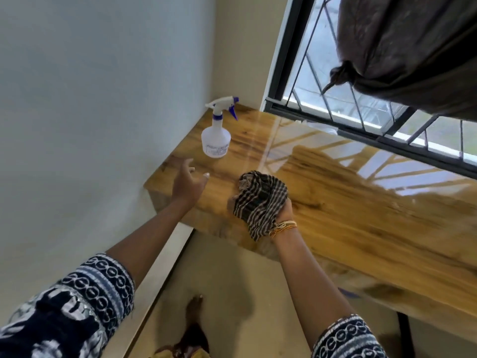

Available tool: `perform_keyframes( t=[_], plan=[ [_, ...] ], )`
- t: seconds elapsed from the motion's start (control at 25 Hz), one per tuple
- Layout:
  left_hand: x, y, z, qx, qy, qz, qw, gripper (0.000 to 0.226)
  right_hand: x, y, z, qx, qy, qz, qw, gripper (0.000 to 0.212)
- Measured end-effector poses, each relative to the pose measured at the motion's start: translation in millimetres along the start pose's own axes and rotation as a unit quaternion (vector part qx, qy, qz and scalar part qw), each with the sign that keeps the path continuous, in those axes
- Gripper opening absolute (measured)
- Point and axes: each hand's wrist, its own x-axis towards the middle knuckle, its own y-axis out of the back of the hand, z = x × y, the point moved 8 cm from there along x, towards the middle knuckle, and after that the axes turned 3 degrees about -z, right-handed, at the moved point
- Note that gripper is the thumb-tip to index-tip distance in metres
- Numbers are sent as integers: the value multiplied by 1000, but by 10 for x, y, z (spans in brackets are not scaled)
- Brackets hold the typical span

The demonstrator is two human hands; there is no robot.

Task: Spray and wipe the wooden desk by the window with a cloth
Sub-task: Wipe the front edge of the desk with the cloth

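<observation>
A glossy wooden desk [348, 210] runs along the window. A white spray bottle [216, 133] with a blue trigger stands upright near the desk's far left corner. My left hand [188, 182] hovers over the desk's left end, fingers spread and relaxed, a short way in front of the bottle and not touching it. My right hand [282, 210] grips a bunched dark checked cloth [259, 202] just above the desk's near edge.
A white wall [103, 99] closes off the desk's left end. The window [335, 81] with metal bars lies behind the desk. A knotted dark curtain [413, 52] hangs over the upper right. My bare foot [194, 310] stands on the tiled floor below.
</observation>
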Motion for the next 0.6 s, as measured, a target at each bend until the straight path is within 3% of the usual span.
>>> perform_keyframes(
  t=[0.12,0.28,0.44,0.6],
  plan=[
    [-476,96,-287,29,18,-14,999,45,-401,223,222,27,-27,-17,999,50],
    [-759,308,-484,66,21,-21,997,26,-804,272,339,57,-7,26,998,48],
    [-581,383,-480,106,-39,-30,993,30,-790,148,407,69,28,28,997,60],
    [-243,334,-560,175,-127,-50,975,36,-565,235,522,93,44,85,991,45]
  ],
)
